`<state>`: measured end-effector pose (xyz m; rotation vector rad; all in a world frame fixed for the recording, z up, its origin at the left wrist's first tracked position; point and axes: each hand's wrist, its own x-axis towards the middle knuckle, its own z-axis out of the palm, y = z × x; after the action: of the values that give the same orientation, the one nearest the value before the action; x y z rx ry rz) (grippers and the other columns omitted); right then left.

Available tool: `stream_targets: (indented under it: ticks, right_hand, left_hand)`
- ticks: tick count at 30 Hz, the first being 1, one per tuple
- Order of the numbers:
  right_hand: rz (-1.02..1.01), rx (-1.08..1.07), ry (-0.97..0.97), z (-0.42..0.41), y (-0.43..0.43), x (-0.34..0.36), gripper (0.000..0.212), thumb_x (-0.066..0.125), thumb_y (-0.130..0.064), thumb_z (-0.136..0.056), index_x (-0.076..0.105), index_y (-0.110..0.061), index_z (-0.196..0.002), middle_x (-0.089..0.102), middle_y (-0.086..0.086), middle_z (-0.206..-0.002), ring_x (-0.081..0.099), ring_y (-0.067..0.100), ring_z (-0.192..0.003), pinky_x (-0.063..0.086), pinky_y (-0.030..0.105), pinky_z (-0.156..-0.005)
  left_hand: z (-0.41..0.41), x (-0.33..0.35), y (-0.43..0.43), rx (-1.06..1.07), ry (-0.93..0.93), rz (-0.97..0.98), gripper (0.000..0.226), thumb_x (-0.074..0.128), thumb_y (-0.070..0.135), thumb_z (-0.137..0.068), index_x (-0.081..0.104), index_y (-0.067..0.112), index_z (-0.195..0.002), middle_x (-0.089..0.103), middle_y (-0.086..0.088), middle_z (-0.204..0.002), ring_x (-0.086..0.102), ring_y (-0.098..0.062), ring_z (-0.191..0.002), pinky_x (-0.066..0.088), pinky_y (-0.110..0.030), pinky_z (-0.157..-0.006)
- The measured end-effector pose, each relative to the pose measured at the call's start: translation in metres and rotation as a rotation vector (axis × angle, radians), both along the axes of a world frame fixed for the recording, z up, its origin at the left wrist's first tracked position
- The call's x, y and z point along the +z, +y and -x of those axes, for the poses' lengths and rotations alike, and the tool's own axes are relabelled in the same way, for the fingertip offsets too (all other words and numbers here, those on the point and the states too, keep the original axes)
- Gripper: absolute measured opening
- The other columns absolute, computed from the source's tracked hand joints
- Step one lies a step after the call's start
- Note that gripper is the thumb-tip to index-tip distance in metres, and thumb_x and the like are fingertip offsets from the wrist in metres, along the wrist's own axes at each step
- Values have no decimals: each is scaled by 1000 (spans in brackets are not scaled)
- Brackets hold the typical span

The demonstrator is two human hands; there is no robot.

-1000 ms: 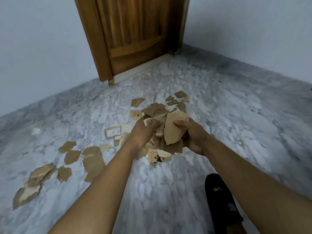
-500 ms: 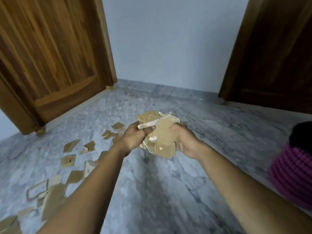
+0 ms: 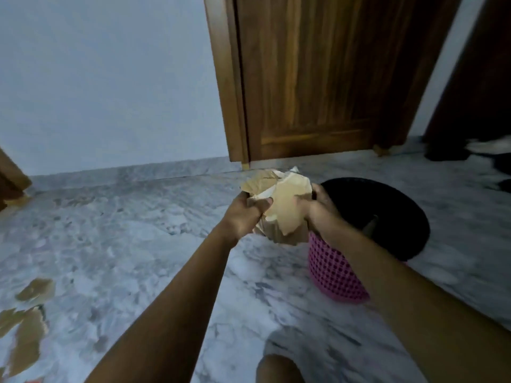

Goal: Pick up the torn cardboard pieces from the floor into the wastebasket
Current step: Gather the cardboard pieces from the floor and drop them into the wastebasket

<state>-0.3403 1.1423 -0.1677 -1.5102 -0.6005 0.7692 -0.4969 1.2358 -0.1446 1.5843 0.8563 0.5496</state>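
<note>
At the wastebasket [image 3: 334, 275] rim: your left hand [image 3: 243, 214] and right hand [image 3: 318, 211] clasp the cardboard bundle [image 3: 284, 203], not yet dropped in.
Floor scraps [image 3: 27, 327]: several lie uncollected, awaiting your next load.

One left hand [image 3: 243, 214], one right hand [image 3: 320, 212], one cardboard bundle [image 3: 286, 204], one wastebasket [image 3: 331, 272], and roughly three loose floor pieces [image 3: 27, 338].

1. No words, numbers or signs can be read here.
2. The cardboard [image 3: 290, 201] is blurry, and no print on it can be made out.
3. The basket [image 3: 331, 272] and the door [image 3: 318, 78] show none to read.
</note>
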Motion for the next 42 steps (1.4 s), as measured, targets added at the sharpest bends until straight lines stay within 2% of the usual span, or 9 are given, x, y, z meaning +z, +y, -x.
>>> stream_targets:
  ticks: [6, 9, 15, 18, 21, 25, 31, 37, 42]
  right_hand:
    - [138, -287, -152, -130, -50, -30, 52, 59, -15, -100, 40, -17, -148, 52, 1, -128, 51, 19, -110, 46, 34, -89]
    - [228, -365, -22, -163, -62, -45, 59, 58, -24, -101, 32, -18, -154, 50, 4, -138, 54, 25, -113, 48, 37, -89]
    - [461, -400, 102, -181, -74, -65, 84, 56, -32, -100, 2, -17, -162, 39, 16, -153, 51, 35, -119, 47, 38, -95]
    - [508, -372, 14, -165, -66, -59, 77, 54, -33, -103, 8, -16, -162, 34, 15, -157, 46, 36, -131, 43, 40, -96]
    - [532, -303, -157, -141, -41, -49, 58, 54, -35, -101, 36, -18, -154, 51, 13, -142, 56, 33, -120, 47, 40, -96]
    - [385, -58, -354, -60, 20, -32, 7, 56, -29, -100, 61, -29, -106, 67, 5, -105, 63, 27, -87, 53, 38, -78]
    - [244, 427, -392, 133, 97, -14, 15, 62, -25, -98, 72, -22, -107, 73, 2, -108, 72, 22, -98, 57, 46, -96]
    - [207, 757, -409, 338, 130, -13, 22, 56, -25, -103, 68, -20, -120, 67, 3, -118, 71, 19, -96, 46, 14, -54]
    - [174, 987, -443, 497, 135, -46, 13, 60, -17, -99, 71, -23, -96, 73, 5, -104, 71, 21, -94, 59, 28, -79]
  left_hand:
    - [-153, -37, -20, -154, 95, -18, 53, 67, 45, -75, 56, 23, -122, 66, -11, -118, 67, -34, -103, 58, -56, -85]
    - [-194, -50, -27, -191, 127, 19, 19, 64, 29, -89, 62, 24, -108, 67, -14, -114, 68, -32, -97, 59, -52, -85]
    - [-211, -73, -28, -235, 176, 124, 60, 68, 23, -93, 44, 14, -147, 66, -11, -111, 65, -25, -94, 55, -45, -94]
    - [-190, -67, -17, -216, 139, 140, 49, 67, 17, -94, 52, 10, -140, 64, -6, -88, 60, -20, -72, 53, -35, -76]
    - [-153, -51, -7, -210, 165, 93, 43, 65, 23, -95, 57, 14, -136, 67, -9, -109, 65, -25, -96, 56, -42, -89]
    - [-53, -20, 19, -91, 168, 31, 41, 66, 27, -94, 60, 18, -134, 66, -8, -116, 64, -23, -106, 56, -41, -91]
    - [166, 10, 49, 233, 167, -15, 37, 66, 24, -95, 61, 16, -130, 64, -4, -107, 56, -18, -89, 50, -33, -77]
    - [398, 5, 32, 505, 232, 9, 40, 65, 32, -95, 58, 18, -132, 65, -7, -117, 61, -23, -105, 51, -36, -81]
    - [565, -20, 4, 663, 285, 68, 36, 63, 31, -96, 58, 17, -129, 63, -6, -111, 58, -27, -97, 51, -38, -83]
